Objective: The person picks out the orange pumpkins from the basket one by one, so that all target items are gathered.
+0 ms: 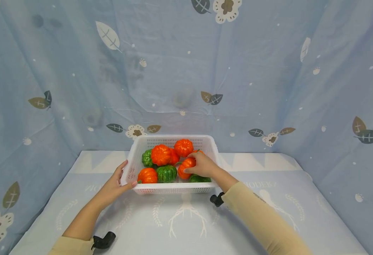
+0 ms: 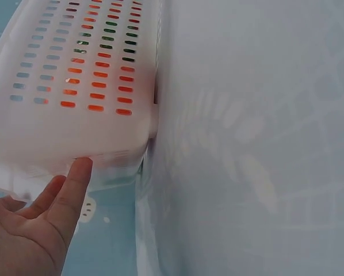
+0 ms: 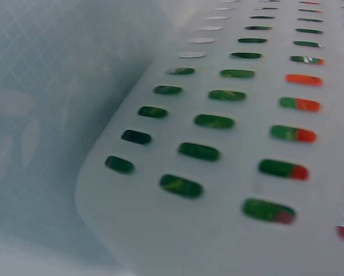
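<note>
The left hand (image 1: 117, 182) is resting extended fingers against the near left corner of the white basket (image 1: 173, 188). Right of the basket, upside-down lettering (image 1: 261, 184) is seemingly reading "MODER", its end unclear. The right hand (image 1: 204, 165), the nearer, is pinching an orange pumpkin (image 1: 184, 169) just left of its palm, inside the basket's right half, showing no clear long axis. Other orange pumpkins (image 1: 184, 147) are lying farther.

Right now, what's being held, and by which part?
The right grip pinches a shiny orange ribbed pumpkin by its right side; the left grip touches the perforated white plastic basket at its near-left corner.
</note>
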The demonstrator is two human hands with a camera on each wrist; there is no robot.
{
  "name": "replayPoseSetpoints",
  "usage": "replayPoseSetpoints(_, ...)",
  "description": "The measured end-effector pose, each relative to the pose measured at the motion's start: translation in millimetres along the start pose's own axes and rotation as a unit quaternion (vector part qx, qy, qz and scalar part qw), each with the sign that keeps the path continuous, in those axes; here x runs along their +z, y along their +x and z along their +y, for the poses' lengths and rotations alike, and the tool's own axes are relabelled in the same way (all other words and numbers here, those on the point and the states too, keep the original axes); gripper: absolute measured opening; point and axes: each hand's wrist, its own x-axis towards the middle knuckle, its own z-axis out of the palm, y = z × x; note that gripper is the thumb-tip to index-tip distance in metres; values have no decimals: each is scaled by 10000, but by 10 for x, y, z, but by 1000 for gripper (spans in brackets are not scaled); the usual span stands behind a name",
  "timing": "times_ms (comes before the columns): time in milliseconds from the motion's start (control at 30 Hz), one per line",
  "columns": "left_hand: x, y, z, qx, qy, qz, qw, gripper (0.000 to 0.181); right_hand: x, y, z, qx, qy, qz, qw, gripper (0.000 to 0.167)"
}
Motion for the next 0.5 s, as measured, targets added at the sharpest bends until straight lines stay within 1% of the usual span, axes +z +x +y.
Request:
replayPoseSetpoints(133, -4, 8, -11, 26, 7, -1, 10000, 104, -81, -50, -28, -2, 159, 94, 9998, 66)
replayPoseSetpoints(300, -4, 11, -21, -2, 14, 0, 10000, 105, -244, -160, -69, -82, 488, 299, 9983, 65)
replayPoseSetpoints(500, -5, 10, -16, -1, 15, 13, 10000, 105, -490, -378, -75, -141, 961, 579, 9936, 62)
